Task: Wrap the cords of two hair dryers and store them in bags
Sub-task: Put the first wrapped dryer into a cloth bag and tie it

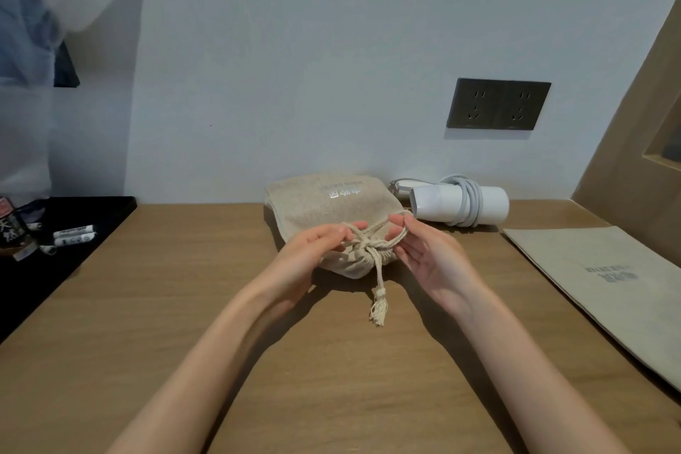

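Note:
A full beige drawstring bag (324, 205) lies in the middle of the wooden table (184, 306), its mouth gathered toward me. The cream drawstring (368, 251) is bunched at the mouth, and one tasselled end hangs toward me. My left hand (313, 251) pinches the cord on the left of the mouth. On the right side my right hand (420, 251) pinches a loop of the same cord. A white hair dryer (460, 205) with its grey cord wound round the body lies behind the bag to the right, against the wall. A second, flat beige bag (597, 280) lies at the right.
A dark double wall socket (497, 104) is above the hair dryer. At the left a black surface (73, 232) holds white tubes (73, 235) and small packets. A wooden panel (634, 140) rises at the right edge.

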The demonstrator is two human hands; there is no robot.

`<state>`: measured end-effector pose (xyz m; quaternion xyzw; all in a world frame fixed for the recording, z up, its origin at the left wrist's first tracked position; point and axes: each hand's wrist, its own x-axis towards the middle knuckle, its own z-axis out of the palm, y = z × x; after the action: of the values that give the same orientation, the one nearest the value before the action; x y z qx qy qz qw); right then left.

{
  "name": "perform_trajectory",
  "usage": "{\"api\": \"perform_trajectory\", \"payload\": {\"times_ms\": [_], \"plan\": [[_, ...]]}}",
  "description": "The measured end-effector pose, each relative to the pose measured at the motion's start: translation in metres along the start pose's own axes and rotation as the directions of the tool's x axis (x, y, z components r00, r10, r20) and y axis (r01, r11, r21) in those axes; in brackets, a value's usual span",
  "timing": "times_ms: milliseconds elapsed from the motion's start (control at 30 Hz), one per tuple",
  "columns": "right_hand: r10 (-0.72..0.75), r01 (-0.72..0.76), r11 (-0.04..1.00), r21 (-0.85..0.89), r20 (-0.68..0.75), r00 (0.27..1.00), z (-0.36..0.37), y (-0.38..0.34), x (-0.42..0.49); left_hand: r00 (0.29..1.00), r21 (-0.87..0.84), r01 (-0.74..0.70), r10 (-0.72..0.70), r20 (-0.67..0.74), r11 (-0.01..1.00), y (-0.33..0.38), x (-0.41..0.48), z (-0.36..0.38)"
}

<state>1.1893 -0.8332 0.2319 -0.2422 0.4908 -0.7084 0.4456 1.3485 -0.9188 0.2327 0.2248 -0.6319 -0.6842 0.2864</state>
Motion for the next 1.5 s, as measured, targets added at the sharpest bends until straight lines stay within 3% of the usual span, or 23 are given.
{"api": "perform_trajectory", "payload": {"times_ms": [233,467,667,767,900,967,1000,1033,1067,1133,1233,1333,1500], "plan": [[0.065,-0.065,0.997,-0.046,0.013,0.998,0.005,0.011,-0.002,0.987,0.395,-0.163,0.149,0.065,0.904,-0.012,0.001,0.007],[0.255,-0.24,0.958,0.159,-0.08,0.964,0.001,0.009,-0.003,0.992,0.593,-0.12,0.122,0.037,0.796,-0.03,0.007,0.002],[0.29,-0.276,0.936,0.219,-0.031,0.957,-0.006,0.006,0.0,0.986,0.611,-0.153,0.163,0.039,0.777,-0.024,0.006,-0.004],[0.279,-0.269,0.922,0.279,0.005,0.96,-0.01,0.003,0.003,0.99,0.435,-0.138,0.129,0.049,0.89,-0.023,0.003,-0.01],[0.134,-0.138,0.923,0.359,0.038,0.99,-0.009,0.001,0.005,0.973,0.409,-0.144,0.204,-0.108,0.901,-0.016,0.004,-0.008],[0.029,-0.044,0.979,0.198,0.078,0.997,-0.009,0.002,0.004,0.957,0.448,-0.167,0.255,-0.142,0.878,-0.015,0.005,-0.008],[-0.031,0.031,1.0,0.001,0.102,0.994,-0.008,0.004,0.002,0.954,0.512,-0.171,0.272,-0.129,0.842,-0.016,0.006,-0.008],[-0.097,0.129,0.957,-0.26,0.133,0.986,-0.007,0.009,0.002,0.954,0.589,-0.172,0.282,-0.1,0.79,-0.016,0.004,-0.007],[-0.158,0.227,0.833,-0.505,0.176,0.972,-0.006,0.014,0.001,0.958,0.655,-0.171,0.279,-0.064,0.736,-0.019,0.004,-0.007],[-0.197,0.357,0.565,-0.744,0.299,0.934,-0.003,0.024,0.002,0.961,0.696,-0.178,0.275,-0.03,0.696,-0.022,0.003,-0.003],[-0.212,0.439,0.387,-0.811,0.385,0.898,-0.003,0.028,0.002,0.951,0.688,-0.192,0.306,-0.047,0.7,-0.021,0.002,-0.001],[-0.233,0.501,0.282,-0.819,0.448,0.863,0.001,0.027,-0.004,0.945,0.669,-0.205,0.322,-0.055,0.715,-0.022,0.005,-0.005],[-0.19,0.555,0.261,-0.79,0.522,0.832,0.007,0.032,-0.008,0.934,0.582,-0.232,0.346,-0.091,0.779,-0.024,0.006,-0.01]]}}
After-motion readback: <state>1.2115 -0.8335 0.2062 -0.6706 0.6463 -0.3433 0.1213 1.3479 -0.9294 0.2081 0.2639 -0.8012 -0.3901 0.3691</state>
